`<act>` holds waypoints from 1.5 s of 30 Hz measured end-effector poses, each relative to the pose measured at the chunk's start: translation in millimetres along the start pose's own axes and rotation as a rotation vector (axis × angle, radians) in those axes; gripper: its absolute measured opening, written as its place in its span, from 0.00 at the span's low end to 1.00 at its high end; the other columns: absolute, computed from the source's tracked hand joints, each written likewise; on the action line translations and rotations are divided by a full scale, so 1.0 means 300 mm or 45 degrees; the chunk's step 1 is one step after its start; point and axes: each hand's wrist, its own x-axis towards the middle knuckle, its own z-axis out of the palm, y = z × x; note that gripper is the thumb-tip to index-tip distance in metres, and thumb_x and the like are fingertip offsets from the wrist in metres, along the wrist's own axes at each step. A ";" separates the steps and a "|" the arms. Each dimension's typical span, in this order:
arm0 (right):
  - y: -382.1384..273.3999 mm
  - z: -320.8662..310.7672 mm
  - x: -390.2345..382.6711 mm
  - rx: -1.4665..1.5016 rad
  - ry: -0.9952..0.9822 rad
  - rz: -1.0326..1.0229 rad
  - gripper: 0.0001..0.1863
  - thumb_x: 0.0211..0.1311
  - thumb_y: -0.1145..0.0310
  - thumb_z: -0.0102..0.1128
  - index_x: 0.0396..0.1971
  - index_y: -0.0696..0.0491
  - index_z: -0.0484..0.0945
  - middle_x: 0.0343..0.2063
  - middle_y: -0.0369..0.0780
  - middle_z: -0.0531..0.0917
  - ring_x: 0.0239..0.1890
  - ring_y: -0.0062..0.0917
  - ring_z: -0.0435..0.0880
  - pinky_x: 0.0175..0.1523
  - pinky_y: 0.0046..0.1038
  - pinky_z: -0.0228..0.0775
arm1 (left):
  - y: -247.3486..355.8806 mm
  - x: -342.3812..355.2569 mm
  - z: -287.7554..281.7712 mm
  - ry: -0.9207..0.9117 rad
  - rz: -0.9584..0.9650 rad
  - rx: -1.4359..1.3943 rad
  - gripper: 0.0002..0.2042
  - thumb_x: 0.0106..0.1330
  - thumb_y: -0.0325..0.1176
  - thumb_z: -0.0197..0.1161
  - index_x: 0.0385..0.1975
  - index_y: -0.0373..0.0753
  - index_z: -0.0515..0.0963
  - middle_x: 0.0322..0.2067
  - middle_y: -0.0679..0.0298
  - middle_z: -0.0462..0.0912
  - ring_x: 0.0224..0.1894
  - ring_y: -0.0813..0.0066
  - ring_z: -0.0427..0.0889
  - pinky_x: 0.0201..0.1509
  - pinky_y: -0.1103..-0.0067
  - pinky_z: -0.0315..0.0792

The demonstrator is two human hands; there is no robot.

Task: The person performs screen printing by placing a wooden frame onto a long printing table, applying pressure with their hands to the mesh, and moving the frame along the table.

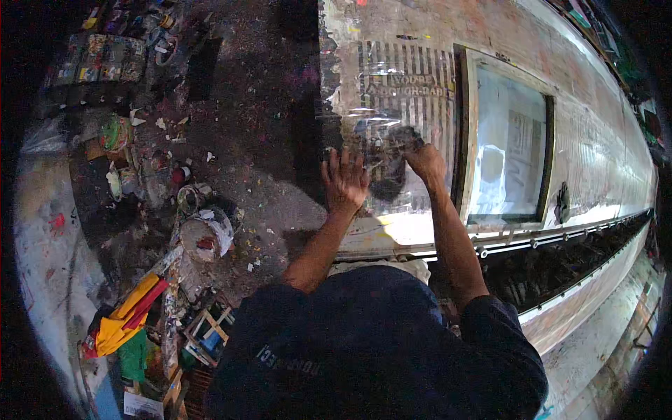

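Observation:
A clear, glossy sheet (420, 199) lies at the near left end of a long worktable (595, 133), over a surface with dark stripes and pale lettering. My left hand (345, 183) rests on the sheet's left side, fingers spread and palm down. Closed and raised at the wrist, my right hand (427, 165) grips a dark, crumpled rag (404, 137) against the sheet. The rag's exact kind is hard to make out in the shadow. A wooden-framed printing screen (549, 150) lies on the table just right of my right hand.
A metal rail (535, 243) runs along the table's near edge, with a dark trough below it. On the stained floor (259, 140) to the left stand a paint-smeared bucket (203, 238) and scattered tubs. A yellow and red cloth (129, 315) hangs at lower left.

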 end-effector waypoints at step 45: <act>-0.460 -0.250 0.617 -0.222 0.455 -1.186 0.39 0.45 0.72 0.70 0.63 0.49 0.69 0.64 0.47 0.68 0.68 0.47 0.64 0.69 0.47 0.63 | 0.040 0.054 -0.055 -0.180 -0.038 0.088 0.29 0.71 0.51 0.56 0.70 0.52 0.63 0.69 0.52 0.59 0.71 0.43 0.57 0.71 0.42 0.51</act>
